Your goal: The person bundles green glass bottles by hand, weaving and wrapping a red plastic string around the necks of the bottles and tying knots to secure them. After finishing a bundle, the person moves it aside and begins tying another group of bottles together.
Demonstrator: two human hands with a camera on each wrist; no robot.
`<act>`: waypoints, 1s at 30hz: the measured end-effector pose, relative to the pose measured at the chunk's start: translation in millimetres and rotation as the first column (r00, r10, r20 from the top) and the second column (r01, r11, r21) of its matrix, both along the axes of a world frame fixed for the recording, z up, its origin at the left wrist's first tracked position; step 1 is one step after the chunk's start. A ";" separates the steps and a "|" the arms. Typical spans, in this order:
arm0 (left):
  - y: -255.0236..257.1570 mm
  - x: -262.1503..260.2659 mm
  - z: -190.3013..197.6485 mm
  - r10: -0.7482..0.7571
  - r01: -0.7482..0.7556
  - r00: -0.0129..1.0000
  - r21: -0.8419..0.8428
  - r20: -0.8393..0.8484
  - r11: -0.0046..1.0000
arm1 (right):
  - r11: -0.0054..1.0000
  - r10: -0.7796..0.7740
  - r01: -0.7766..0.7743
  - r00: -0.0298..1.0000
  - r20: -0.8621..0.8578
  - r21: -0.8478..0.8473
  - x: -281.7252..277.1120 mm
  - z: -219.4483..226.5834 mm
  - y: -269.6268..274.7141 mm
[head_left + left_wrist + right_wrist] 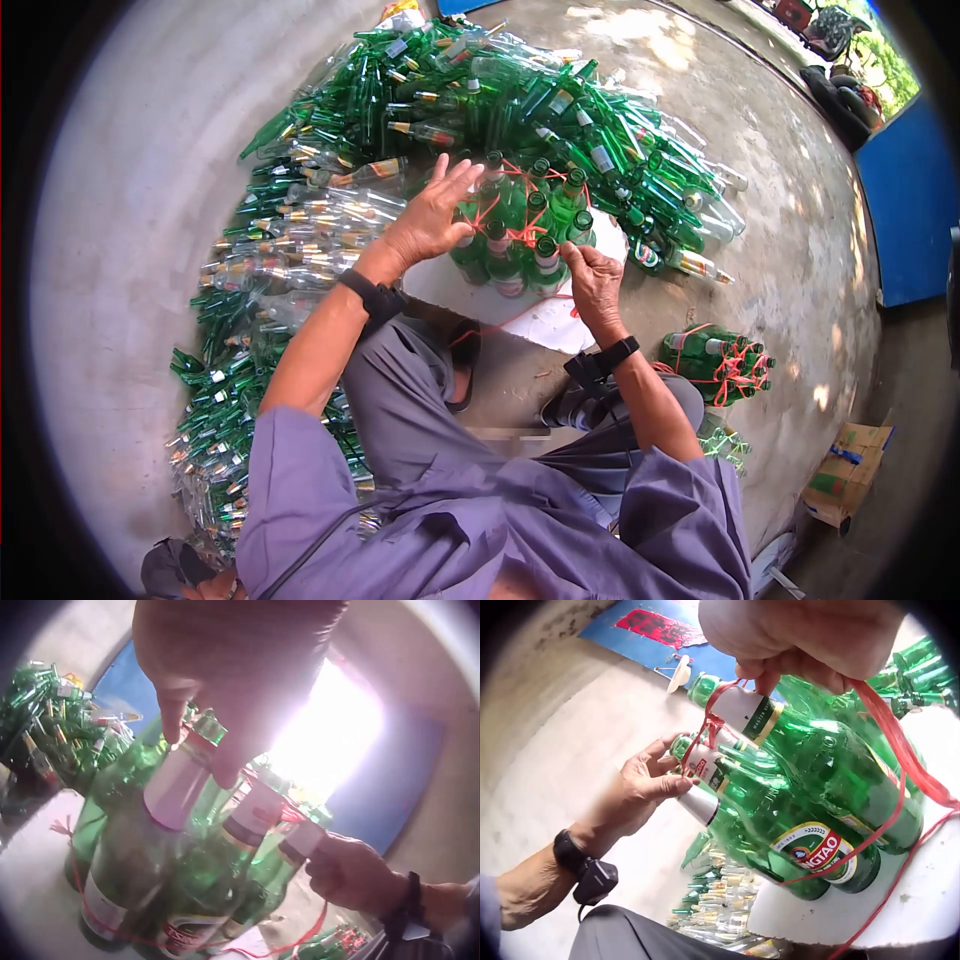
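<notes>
Several green bottles (505, 255) stand upright in a cluster on a white board (440, 285), with red string (525, 235) wound between their necks. My left hand (435, 215) is at the left side of the cluster, fingers spread; in the right wrist view this hand (641, 784) touches the neck of an outer bottle. My right hand (597, 285), at the right side, pinches the red string; in the left wrist view the same hand (349, 874) has its fingers curled beside a bottle neck. Loose string (885, 825) trails from it down past the labelled bottles (817, 851).
A large pile of green and clear bottles (370, 100) curves around the left and back. Another string-tied bundle (715, 362) lies on the floor to the right. A cardboard box (845, 470) and a blue panel (905, 200) are farther right.
</notes>
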State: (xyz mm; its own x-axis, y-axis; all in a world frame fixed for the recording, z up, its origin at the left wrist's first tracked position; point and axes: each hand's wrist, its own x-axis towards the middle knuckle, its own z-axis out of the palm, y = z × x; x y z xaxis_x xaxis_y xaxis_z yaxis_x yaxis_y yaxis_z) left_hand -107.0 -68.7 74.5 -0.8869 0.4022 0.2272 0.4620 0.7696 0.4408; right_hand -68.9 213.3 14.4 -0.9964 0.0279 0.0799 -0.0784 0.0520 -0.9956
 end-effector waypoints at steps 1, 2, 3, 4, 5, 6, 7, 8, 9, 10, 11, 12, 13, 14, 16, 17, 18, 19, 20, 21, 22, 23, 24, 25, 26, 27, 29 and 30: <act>-4.3 -4.6 0.4 -0.008 0.008 1.000 0.025 0.020 1.000 | 1.000 0.002 -0.002 1.000 -0.004 -0.002 0.1 0.0 -2.0; -6.0 -7.1 -1.1 -0.005 0.005 1.000 0.023 0.016 1.000 | 1.000 0.009 -0.008 1.000 -0.016 0.009 -0.4 -0.5 -3.3; -4.5 -8.5 -2.8 0.027 -0.029 0.999 0.038 0.045 0.999 | 1.000 0.015 -0.015 1.000 -0.027 0.022 -0.1 -1.7 -3.6; -2.3 -7.8 -3.8 0.059 -0.063 0.995 0.053 0.077 0.997 | 1.000 0.018 -0.017 0.999 -0.028 0.024 -0.2 -4.2 -3.0; -1.4 -6.5 -7.7 0.078 -0.083 0.995 0.071 0.067 0.994 | 0.999 0.025 -0.024 0.999 -0.038 0.040 -1.5 -6.7 -2.1; -0.4 -5.5 -9.2 0.080 -0.084 0.995 0.073 0.064 0.994 | 0.998 0.033 -0.030 0.998 -0.049 0.058 -1.6 -4.8 -2.5; 0.6 -4.8 -10.3 0.094 -0.098 0.994 0.072 0.060 0.993 | 0.998 0.035 -0.031 0.998 -0.053 0.061 -0.4 -2.6 -3.0; 1.3 -4.1 -10.8 0.108 -0.112 0.993 0.073 0.055 0.991 | 0.997 0.036 -0.031 0.997 -0.061 0.069 0.7 0.2 -3.0; 1.4 -3.9 -12.0 0.110 -0.114 0.993 0.082 0.050 0.990 | 0.996 0.038 -0.032 0.997 -0.069 0.079 1.9 3.8 -2.1; 1.4 -4.8 -13.3 0.111 -0.113 0.993 0.051 0.031 0.992 | 0.995 0.042 -0.036 0.996 -0.075 0.089 1.0 3.2 -0.2; 1.2 -6.0 -14.3 0.112 -0.112 0.994 0.019 0.012 0.993 | 0.993 0.060 -0.050 0.994 -0.086 0.106 -1.1 0.0 1.6; 1.5 -6.4 -15.0 0.115 -0.116 0.993 0.028 0.009 0.993 | 0.990 0.076 -0.064 0.993 -0.095 0.122 -1.2 2.3 2.0; 1.7 -7.5 -15.5 0.112 -0.112 0.994 0.014 0.003 0.994 | 0.987 0.081 -0.068 0.993 -0.086 0.146 -0.6 4.6 3.1; 1.6 -8.5 -16.2 0.108 -0.108 0.994 0.000 -0.001 0.994 | 0.986 0.083 -0.069 0.993 -0.088 0.152 -0.7 6.4 2.9; 5.1 -7.6 -9.0 0.113 -0.113 0.993 -0.024 0.025 0.993 | 0.989 0.089 -0.079 0.993 -0.080 0.124 -2.1 4.2 3.3; 6.8 -8.3 -4.9 0.118 -0.115 0.992 -0.055 0.047 0.992 | 0.988 0.091 -0.080 0.993 -0.080 0.128 -6.1 -4.7 4.9; 7.3 -9.1 -4.8 0.118 -0.116 0.992 -0.044 0.048 0.992 | 0.987 0.092 -0.081 0.993 -0.080 0.139 -6.1 -2.6 5.8; 7.6 -10.7 -4.0 0.116 -0.111 0.992 -0.076 0.058 0.991 | 0.982 0.106 -0.093 0.992 -0.070 0.165 -6.3 -0.1 6.7; 7.9 -12.1 -2.8 0.112 -0.104 0.991 -0.110 0.067 0.989 | 0.976 0.117 -0.104 0.991 -0.060 0.190 -6.8 2.6 7.4; 8.9 -11.7 -4.1 0.128 -0.124 0.991 -0.101 0.032 0.987 | 0.977 0.109 -0.097 0.993 -0.054 0.189 -6.9 3.1 6.6; 8.8 -11.5 -5.2 0.122 -0.118 0.992 -0.096 0.036 0.988 | 0.974 0.103 -0.095 0.994 -0.028 0.206 -6.4 4.4 7.5; 8.7 -11.2 -6.5 0.128 -0.124 0.991 -0.088 0.034 0.988 | 0.972 0.106 -0.099 0.994 -0.018 0.211 -7.3 3.5 7.4; 8.6 -11.8 -9.0 0.134 -0.131 0.990 -0.081 0.032 0.988 | 0.971 0.107 -0.103 0.994 -0.007 0.215 -6.8 5.6 6.5; 9.0 -10.6 -12.6 0.156 -0.155 0.988 -0.040 0.017 0.987 | 0.965 0.101 -0.097 0.995 -0.004 0.244 -5.1 9.3 7.6; 8.1 -10.5 -14.9 0.150 -0.149 0.988 -0.041 0.020 0.988 | 0.942 0.103 -0.095 0.995 -0.007 0.322 -7.4 10.3 8.7; 8.2 -11.6 -13.2 0.152 -0.149 0.988 -0.070 0.029 0.986 | 0.948 0.106 -0.097 0.994 -0.012 0.302 -7.6 11.1 8.5; 9.7 -12.1 -9.8 0.163 -0.160 0.985 -0.072 0.046 0.984 | 0.962 0.101 -0.095 0.995 -0.011 0.258 -6.1 10.8 7.0; 9.4 -11.8 -11.2 0.152 -0.148 0.987 -0.082 0.044 0.986 | 0.968 0.095 -0.092 0.995 -0.004 0.234 -5.6 9.2 6.8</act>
